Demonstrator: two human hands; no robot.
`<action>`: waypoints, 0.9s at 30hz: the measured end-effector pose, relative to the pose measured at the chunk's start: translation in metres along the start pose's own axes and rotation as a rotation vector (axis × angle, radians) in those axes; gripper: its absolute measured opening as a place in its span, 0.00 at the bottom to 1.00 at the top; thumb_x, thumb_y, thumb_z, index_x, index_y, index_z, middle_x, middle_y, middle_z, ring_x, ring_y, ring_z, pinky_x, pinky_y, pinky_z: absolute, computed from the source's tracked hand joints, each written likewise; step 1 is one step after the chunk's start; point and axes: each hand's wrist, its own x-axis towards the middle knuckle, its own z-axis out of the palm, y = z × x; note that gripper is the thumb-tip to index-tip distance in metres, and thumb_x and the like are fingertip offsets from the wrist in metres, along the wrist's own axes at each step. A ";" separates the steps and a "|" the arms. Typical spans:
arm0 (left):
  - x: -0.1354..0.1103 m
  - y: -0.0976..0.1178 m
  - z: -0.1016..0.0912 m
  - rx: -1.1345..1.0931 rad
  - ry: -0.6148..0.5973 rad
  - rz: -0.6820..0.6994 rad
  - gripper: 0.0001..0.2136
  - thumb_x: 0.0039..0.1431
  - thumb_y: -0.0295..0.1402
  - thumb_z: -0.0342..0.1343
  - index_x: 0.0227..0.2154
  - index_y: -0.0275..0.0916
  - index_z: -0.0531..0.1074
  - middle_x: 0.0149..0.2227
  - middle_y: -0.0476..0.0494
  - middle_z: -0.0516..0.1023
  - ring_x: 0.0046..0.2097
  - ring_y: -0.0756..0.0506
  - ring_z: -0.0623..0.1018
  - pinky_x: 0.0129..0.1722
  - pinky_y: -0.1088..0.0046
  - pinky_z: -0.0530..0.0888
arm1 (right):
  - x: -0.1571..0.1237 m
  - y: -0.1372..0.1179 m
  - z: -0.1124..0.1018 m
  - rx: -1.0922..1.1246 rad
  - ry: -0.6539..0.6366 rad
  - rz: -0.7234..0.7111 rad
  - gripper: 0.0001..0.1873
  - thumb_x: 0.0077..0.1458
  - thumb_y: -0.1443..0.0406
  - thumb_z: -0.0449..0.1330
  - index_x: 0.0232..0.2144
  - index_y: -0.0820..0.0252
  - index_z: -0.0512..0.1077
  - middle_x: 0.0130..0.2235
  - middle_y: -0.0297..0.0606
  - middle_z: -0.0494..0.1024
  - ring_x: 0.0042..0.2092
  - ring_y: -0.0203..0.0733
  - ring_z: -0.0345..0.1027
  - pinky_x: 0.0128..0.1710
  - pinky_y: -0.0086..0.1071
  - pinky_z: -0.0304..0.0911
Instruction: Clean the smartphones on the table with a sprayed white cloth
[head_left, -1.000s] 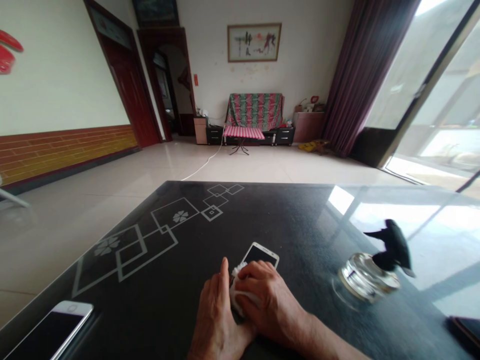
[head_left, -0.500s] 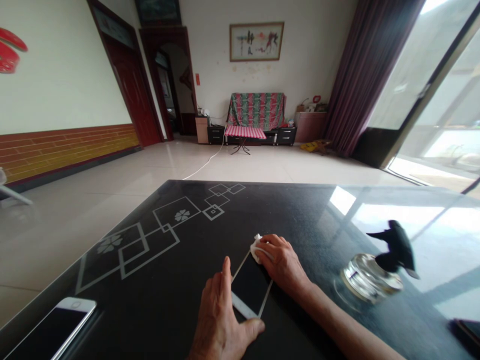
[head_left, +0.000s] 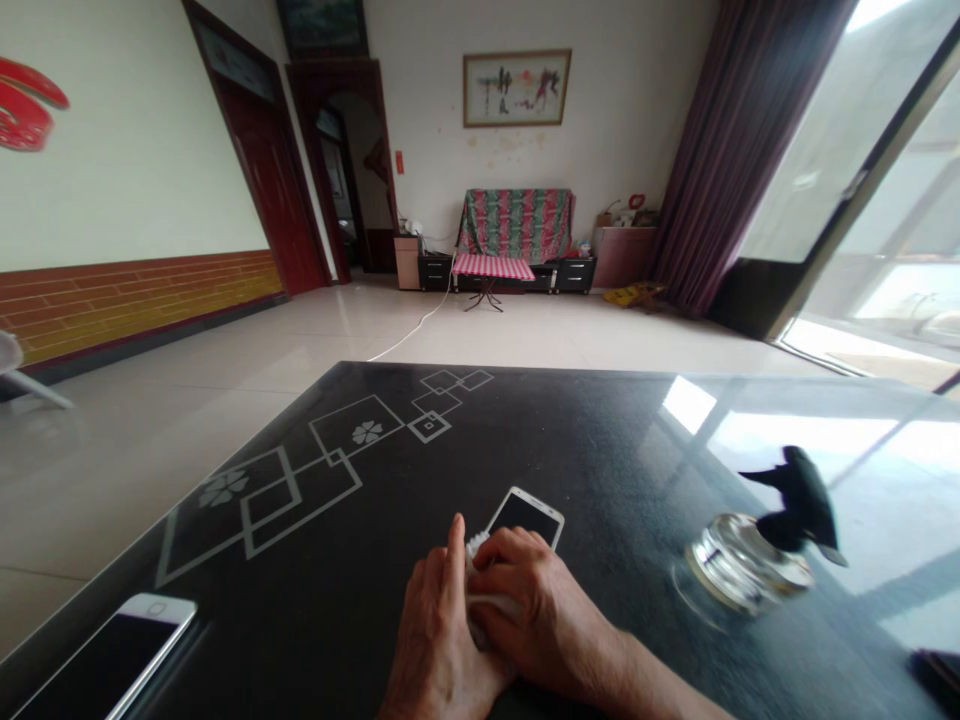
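A white smartphone [head_left: 530, 508] lies face up on the dark table, its lower part covered by my hands. My left hand [head_left: 435, 625] holds it steady along its left side, index finger stretched out; the thumb is hidden behind my right hand. Over the phone's lower screen, my right hand [head_left: 532, 600] is closed on a crumpled white wiping cloth [head_left: 475, 545], which shows only in part between the fingers. Both hands touch each other near the phone's lower end.
On the right of the glossy table [head_left: 420, 480] stands a clear spray bottle [head_left: 750, 565] with a black trigger head. A second white smartphone [head_left: 112, 655] lies at the near left. A dark object [head_left: 937, 675] sits at the right edge.
My right hand has slid with the cloth from the phone's top end down toward its lower end, next to my left hand. The phone's top is now uncovered.
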 end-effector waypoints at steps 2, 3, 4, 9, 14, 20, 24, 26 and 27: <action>0.000 0.001 -0.001 -0.003 -0.014 -0.019 0.49 0.42 0.31 0.62 0.65 0.35 0.40 0.42 0.38 0.72 0.43 0.35 0.73 0.43 0.57 0.72 | 0.001 0.002 0.000 0.006 0.010 0.005 0.09 0.49 0.72 0.61 0.31 0.52 0.77 0.39 0.31 0.75 0.40 0.38 0.67 0.46 0.33 0.60; 0.001 0.002 -0.002 -0.005 -0.032 -0.037 0.50 0.40 0.32 0.63 0.65 0.36 0.40 0.42 0.38 0.72 0.44 0.35 0.73 0.44 0.56 0.72 | 0.003 0.005 0.000 -0.003 0.027 0.012 0.08 0.50 0.71 0.61 0.31 0.53 0.77 0.39 0.31 0.75 0.40 0.38 0.67 0.46 0.33 0.60; 0.001 0.002 -0.003 -0.007 -0.052 -0.056 0.52 0.39 0.32 0.64 0.65 0.36 0.41 0.43 0.38 0.71 0.45 0.34 0.72 0.45 0.55 0.71 | 0.005 0.009 -0.001 -0.019 0.047 0.019 0.07 0.51 0.71 0.61 0.31 0.53 0.77 0.40 0.32 0.75 0.41 0.38 0.67 0.46 0.33 0.60; 0.001 0.002 -0.005 -0.012 -0.092 -0.109 0.54 0.35 0.33 0.65 0.65 0.36 0.42 0.46 0.37 0.71 0.49 0.33 0.70 0.49 0.54 0.69 | 0.016 0.038 -0.011 -0.170 0.148 0.047 0.09 0.60 0.65 0.56 0.36 0.53 0.77 0.42 0.36 0.75 0.42 0.39 0.68 0.45 0.35 0.61; 0.002 0.003 -0.006 -0.026 -0.071 -0.100 0.54 0.34 0.33 0.66 0.65 0.37 0.43 0.46 0.37 0.72 0.48 0.33 0.71 0.49 0.53 0.70 | 0.017 0.065 -0.023 -0.258 0.211 0.110 0.12 0.62 0.65 0.52 0.38 0.53 0.77 0.45 0.37 0.76 0.45 0.41 0.68 0.48 0.37 0.60; 0.001 0.003 -0.005 -0.023 -0.080 -0.107 0.53 0.35 0.32 0.65 0.65 0.36 0.43 0.46 0.38 0.72 0.48 0.34 0.71 0.48 0.54 0.70 | 0.008 0.048 -0.018 -0.235 0.225 0.118 0.09 0.58 0.65 0.56 0.34 0.52 0.77 0.43 0.37 0.75 0.42 0.40 0.67 0.45 0.36 0.62; 0.000 -0.001 -0.002 -0.015 -0.073 -0.066 0.52 0.37 0.33 0.64 0.66 0.36 0.41 0.45 0.37 0.71 0.47 0.34 0.71 0.47 0.54 0.71 | 0.000 0.018 -0.009 -0.093 0.157 0.069 0.08 0.54 0.70 0.58 0.31 0.54 0.76 0.39 0.35 0.75 0.40 0.39 0.67 0.45 0.35 0.62; 0.000 -0.002 -0.001 -0.006 -0.043 -0.037 0.50 0.40 0.33 0.63 0.65 0.35 0.42 0.44 0.38 0.71 0.46 0.35 0.72 0.46 0.56 0.71 | -0.003 0.007 -0.006 -0.013 0.088 0.032 0.09 0.49 0.73 0.59 0.30 0.55 0.76 0.38 0.34 0.75 0.40 0.38 0.67 0.45 0.33 0.62; 0.000 -0.002 -0.001 -0.002 -0.030 -0.029 0.49 0.42 0.33 0.62 0.65 0.34 0.42 0.43 0.38 0.71 0.45 0.36 0.72 0.46 0.57 0.72 | -0.004 0.004 -0.006 0.016 0.058 0.015 0.10 0.47 0.74 0.60 0.30 0.55 0.76 0.39 0.33 0.75 0.40 0.38 0.67 0.45 0.32 0.62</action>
